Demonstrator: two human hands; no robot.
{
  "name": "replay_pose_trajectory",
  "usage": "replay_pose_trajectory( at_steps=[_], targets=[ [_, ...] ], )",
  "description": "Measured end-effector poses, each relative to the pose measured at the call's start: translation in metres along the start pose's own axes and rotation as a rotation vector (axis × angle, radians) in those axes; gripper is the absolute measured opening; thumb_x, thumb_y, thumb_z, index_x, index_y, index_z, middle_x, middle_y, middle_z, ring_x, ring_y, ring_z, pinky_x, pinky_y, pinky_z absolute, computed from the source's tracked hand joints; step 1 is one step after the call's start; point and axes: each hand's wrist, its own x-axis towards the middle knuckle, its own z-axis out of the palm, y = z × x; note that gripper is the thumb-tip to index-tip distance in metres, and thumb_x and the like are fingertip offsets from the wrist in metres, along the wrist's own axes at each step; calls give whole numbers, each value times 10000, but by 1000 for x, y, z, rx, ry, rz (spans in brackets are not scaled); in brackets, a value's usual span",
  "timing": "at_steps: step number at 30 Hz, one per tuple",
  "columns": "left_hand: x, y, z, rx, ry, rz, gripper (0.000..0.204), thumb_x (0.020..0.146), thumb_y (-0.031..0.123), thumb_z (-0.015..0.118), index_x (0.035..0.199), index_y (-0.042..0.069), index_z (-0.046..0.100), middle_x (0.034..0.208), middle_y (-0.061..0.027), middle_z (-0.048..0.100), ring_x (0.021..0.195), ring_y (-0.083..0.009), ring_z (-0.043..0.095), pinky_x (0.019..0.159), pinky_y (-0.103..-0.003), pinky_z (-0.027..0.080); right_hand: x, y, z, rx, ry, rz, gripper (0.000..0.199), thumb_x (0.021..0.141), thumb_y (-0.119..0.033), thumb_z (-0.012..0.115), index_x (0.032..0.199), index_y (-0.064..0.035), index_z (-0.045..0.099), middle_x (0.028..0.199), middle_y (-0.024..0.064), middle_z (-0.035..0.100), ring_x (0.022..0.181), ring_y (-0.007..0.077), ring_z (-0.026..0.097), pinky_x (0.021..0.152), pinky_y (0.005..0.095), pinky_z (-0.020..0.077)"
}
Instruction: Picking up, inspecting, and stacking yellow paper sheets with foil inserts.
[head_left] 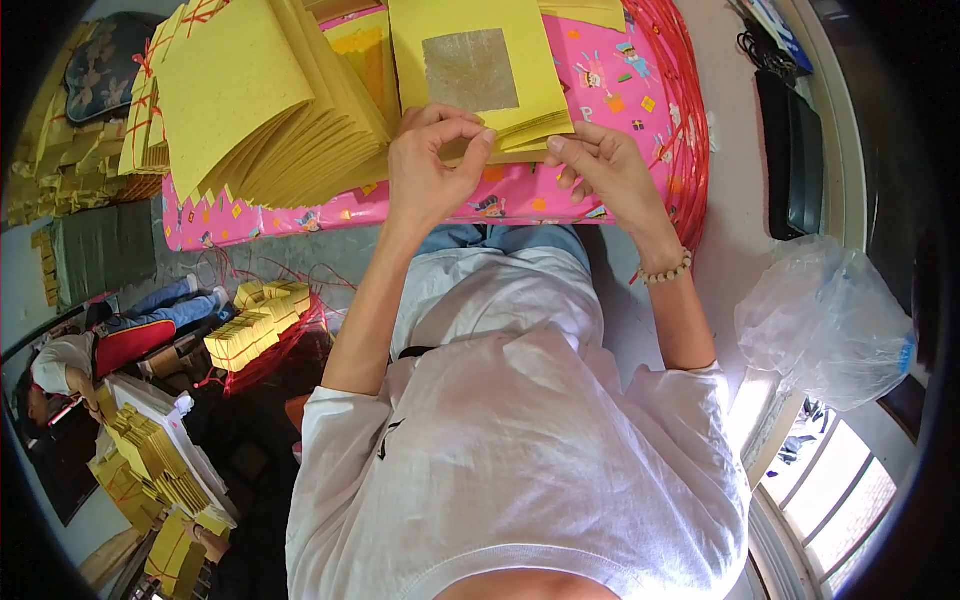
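My left hand (432,160) pinches the near edge of a stack of yellow paper sheets (470,70) whose top sheet bears a dull silver foil square (470,68). At the stack's near right corner, the fingers of my right hand (605,165) grip the sheets' edge; a bead bracelet (667,270) circles that wrist. The stack lies on a pink patterned table cover (600,70). To the left rests a large fanned pile of yellow sheets (260,100).
Red strings (685,120) hang along the table's right edge. A clear plastic bag (825,320) lies at the right, a dark bag (795,150) beyond it. Bundled yellow paper packs (255,325) sit on the floor at left, where another person (90,350) sits by more stacks (150,460).
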Motion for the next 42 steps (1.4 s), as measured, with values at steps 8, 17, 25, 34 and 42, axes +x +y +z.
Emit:
replay_pose_trajectory(
  at_steps=[8, 17, 25, 34, 42],
  targets=[
    [0, -1, 1, -5, 7, 5, 105, 769, 149, 680, 795, 51, 706, 827, -69, 651, 844, -193, 582, 801, -309, 430, 1, 1, -1, 7, 13, 6, 236, 891, -237, 598, 1008, -37, 642, 778, 11, 646, 578, 33, 548, 484, 177, 440],
    [0, 1, 1, 7, 12, 11, 103, 758, 147, 685, 789, 52, 710, 826, -69, 650, 840, -192, 585, 783, -309, 438, 2, -7, 1, -21, 38, 42, 257, 889, -252, 602, 961, -10, 651, 762, 27, 646, 555, 49, 546, 463, 188, 453],
    [0, -1, 4, -17, 60, 29, 78, 713, 131, 688, 739, 59, 703, 796, -72, 643, 807, -238, 578, 743, -338, 453, 3, -5, 1, -19, 41, 57, 266, 886, -274, 608, 980, -28, 647, 757, 25, 654, 513, 31, 539, 438, 167, 429],
    [-1, -2, 4, -10, 63, 40, 83, 713, 136, 690, 743, 60, 703, 800, -71, 643, 814, -238, 579, 747, -340, 452, 3, -8, 1, -60, 45, 47, 295, 884, -301, 606, 936, -15, 655, 743, 26, 650, 558, 45, 549, 464, 186, 454],
    [-1, -3, 5, -15, 62, 28, 84, 712, 139, 691, 741, 62, 703, 801, -71, 643, 810, -235, 579, 747, -338, 451, 5, -7, 2, -37, 63, 53, 290, 891, -319, 599, 911, -34, 651, 732, 26, 645, 509, 35, 540, 432, 168, 423]
  ],
)
